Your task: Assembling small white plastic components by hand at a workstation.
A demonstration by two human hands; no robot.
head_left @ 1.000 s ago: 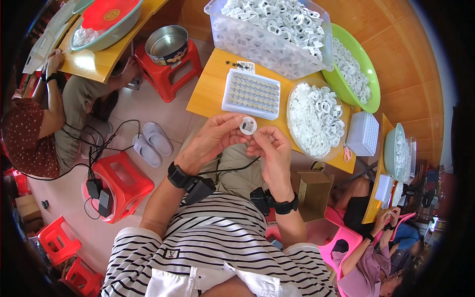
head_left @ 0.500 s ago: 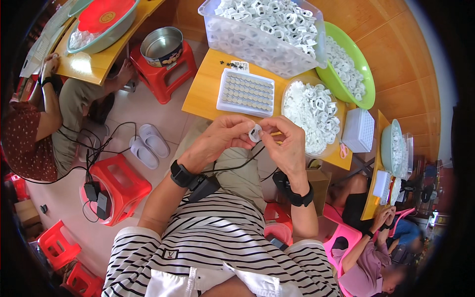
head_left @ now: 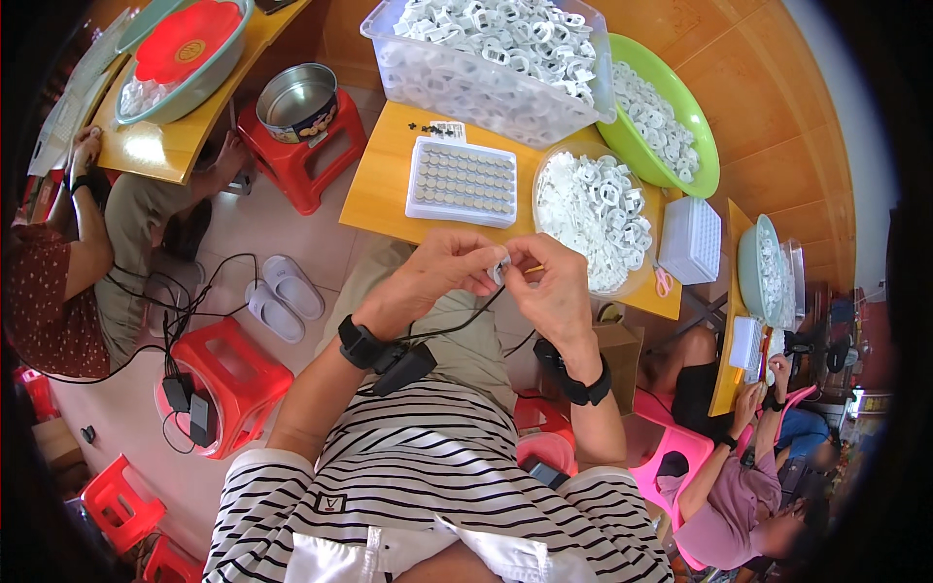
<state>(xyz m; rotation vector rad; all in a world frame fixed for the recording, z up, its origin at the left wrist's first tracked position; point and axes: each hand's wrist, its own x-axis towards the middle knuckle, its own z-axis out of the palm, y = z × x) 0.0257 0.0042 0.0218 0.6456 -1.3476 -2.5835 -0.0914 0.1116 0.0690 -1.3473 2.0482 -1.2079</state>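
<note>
Between my two hands, over my lap at the table's near edge, is a small white plastic ring-shaped part [head_left: 499, 269]. The fingers of my left hand [head_left: 439, 270] are closed on its left side. My right hand [head_left: 552, 284] pinches at its right side, and a thin yellowish piece shows at those fingertips. Just beyond my hands lies a white tray [head_left: 412, 207] with rows of round silver discs [head_left: 465, 180]. A clear round tub [head_left: 540, 216] to the right holds small white parts [head_left: 593, 209].
A clear bin [head_left: 457, 83] and a green basin [head_left: 708, 155], both full of white parts, stand at the back. Pink scissors [head_left: 664, 282] lie by a stack of white trays [head_left: 692, 238]. Red stools [head_left: 224, 374] and cables are at left. Other people sit on both sides.
The white part has turned between my fingers, now seen more edge-on. The table and its contents have shifted slightly left in view.
</note>
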